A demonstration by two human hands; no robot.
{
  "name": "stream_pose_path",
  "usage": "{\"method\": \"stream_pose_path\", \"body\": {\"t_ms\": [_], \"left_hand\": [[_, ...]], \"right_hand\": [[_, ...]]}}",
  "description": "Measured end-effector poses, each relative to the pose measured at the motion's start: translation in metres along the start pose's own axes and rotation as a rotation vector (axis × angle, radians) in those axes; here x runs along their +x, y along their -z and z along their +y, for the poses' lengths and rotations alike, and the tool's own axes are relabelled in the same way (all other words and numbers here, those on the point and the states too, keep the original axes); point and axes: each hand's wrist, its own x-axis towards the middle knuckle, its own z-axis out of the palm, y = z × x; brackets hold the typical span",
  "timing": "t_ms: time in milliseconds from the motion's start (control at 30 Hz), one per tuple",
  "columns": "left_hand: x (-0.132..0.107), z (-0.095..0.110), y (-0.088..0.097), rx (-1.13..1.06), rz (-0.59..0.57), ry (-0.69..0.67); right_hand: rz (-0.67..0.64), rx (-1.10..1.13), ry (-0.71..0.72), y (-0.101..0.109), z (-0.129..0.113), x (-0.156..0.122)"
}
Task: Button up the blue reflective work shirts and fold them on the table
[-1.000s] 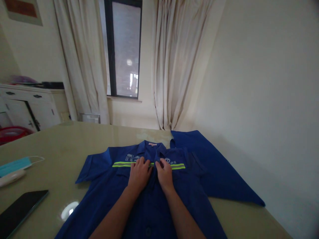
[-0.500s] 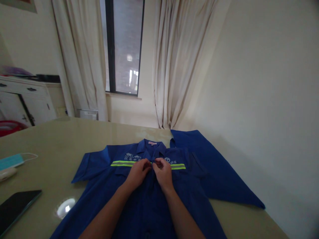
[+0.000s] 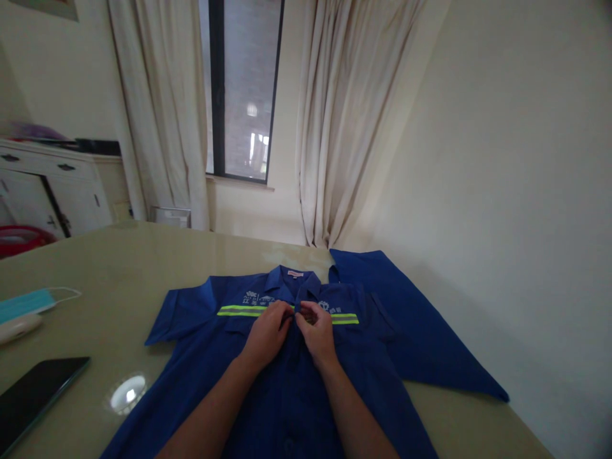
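Observation:
A blue short-sleeved work shirt (image 3: 191, 319) lies face up, collar away from me, with a yellow-green reflective stripe across its chest and pale printing above. At the middle of the chest, my left hand (image 3: 270, 331) pinches the edge of the shirt's front opening. Close against it, my right hand (image 3: 316, 328) grips the same front edge between thumb and fingers. The fingertips nearly meet, and they hide whatever small part of the placket is between them.
Blue folded cloth (image 3: 425, 325) lies on the right, partly beside the shirt, near the wall. On the table (image 3: 143, 255) at left are a black phone (image 3: 41, 395), a pale rounded object (image 3: 19, 327) and a light-blue face mask (image 3: 29, 306). A white cabinet (image 3: 81, 197) stands behind.
The view has shifted slightly, so things at left appear a little farther right. Both hands stay at the shirt's front opening, with only small finger movements.

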Motion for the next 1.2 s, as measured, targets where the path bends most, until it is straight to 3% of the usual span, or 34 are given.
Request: {"method": "stream_pose_path", "body": {"t_ms": [400,533,700,933,1200], "left_hand": [[-0.001,0.012,0.000,0.276,-0.110,-0.044],[-0.003,0.015,0.001,0.323,-0.127,-0.038],[-0.004,0.015,0.002,0.317,-0.128,-0.009],[-0.002,0.010,-0.001,0.249,-0.098,0.099],[0.000,0.007,0.001,0.162,-0.104,0.077]], "right_hand": [[0.075,-0.343,0.007,-0.005,-0.006,-0.008],[-0.002,-0.318,0.007,-0.003,-0.012,-0.009],[-0.060,-0.224,0.076,0.001,-0.019,-0.008],[-0.113,-0.191,0.086,-0.002,-0.010,-0.006],[-0.091,-0.343,0.092,-0.003,-0.003,-0.006]]}}
